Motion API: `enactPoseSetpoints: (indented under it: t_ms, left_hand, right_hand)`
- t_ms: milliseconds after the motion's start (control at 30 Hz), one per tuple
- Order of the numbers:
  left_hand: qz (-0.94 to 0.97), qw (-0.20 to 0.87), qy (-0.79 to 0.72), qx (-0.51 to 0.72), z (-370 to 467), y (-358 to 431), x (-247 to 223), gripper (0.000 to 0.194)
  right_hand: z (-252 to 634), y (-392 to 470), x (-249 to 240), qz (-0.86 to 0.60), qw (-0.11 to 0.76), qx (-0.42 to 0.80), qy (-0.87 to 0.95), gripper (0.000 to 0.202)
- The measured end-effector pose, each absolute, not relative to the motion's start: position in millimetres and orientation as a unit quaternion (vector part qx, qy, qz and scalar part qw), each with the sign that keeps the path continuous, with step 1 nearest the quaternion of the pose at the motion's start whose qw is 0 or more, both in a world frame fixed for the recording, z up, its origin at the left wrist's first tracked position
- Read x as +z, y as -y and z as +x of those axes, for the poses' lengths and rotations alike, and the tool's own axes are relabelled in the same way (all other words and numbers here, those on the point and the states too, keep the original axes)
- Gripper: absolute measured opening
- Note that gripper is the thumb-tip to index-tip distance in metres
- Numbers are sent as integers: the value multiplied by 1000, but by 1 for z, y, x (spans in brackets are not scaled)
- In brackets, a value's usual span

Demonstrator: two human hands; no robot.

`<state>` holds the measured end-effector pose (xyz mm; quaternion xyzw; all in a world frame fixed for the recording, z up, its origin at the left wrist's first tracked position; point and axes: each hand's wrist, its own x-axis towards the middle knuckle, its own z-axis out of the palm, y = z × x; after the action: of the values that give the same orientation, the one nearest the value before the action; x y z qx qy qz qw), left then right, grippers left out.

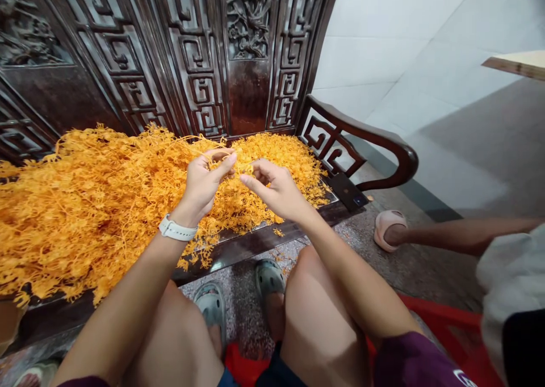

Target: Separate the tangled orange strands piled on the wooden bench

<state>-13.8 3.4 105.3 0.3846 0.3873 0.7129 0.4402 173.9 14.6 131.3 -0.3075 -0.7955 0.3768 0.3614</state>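
Observation:
A large heap of orange stringy pieces with branched, frilly ends (128, 205) covers the seat of a dark carved wooden bench (251, 103). Above the heap, my left hand (208, 177), with a pale watch band at the wrist, pinches a thin orange strand (215, 155) between thumb and fingers. Just to its right hovers my right hand (275, 187), fingers curled and thumb held apart from them. Orange bits show close to its fingertips, but whether they touch is hard to make out.
A dark phone (349, 193) lies at the bench's right end, beside the curved armrest (383, 143). Another person's leg (460, 234) with a pink clog extends in from the right. Something red (451, 319) is low at right. Loose orange bits lie on the speckled floor.

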Motion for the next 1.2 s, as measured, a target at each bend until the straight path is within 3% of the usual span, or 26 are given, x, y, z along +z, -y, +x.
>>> enactPoseSetpoints:
  t_ms: [167,300,467,633,700,767,933,1067,1200]
  left_hand:
    - [359,445,-402,715,-20,-3,106,25]
    - [334,440,-412,725,-20,-1,106,23]
    - [306,405,-427,749,-21,-8,105,12]
    - [193,393,-444,782,-63,-18,108,19]
    - [207,384,-441,784,-77,-19,108,19]
    - [229,393,-443,772,-81,-18,105,19]
    - [285,423,-451,733,-65,-17,98,14]
    - [371,400,-452,706,-51,-15,98,10]
    - [453,371,-459,669,-38,-10,99,16]
  right_hand:
    - [176,-21,131,-304,379,370,792,47]
    - [177,-22,134,-317,339,315,828,43]
    - [171,3,146,-247,177,259,917,33]
    - [163,47,146,85,-71,470,876,38]
    - [164,47,145,122,-109,515,842,35]
    - [167,32,145,60,-40,578,813,29]
    - [183,-20,149,-233,395,712,532,34]
    - [187,-33,145,-310,439,741,402,29]
    - [180,-25,133,-335,412,611,588,35]
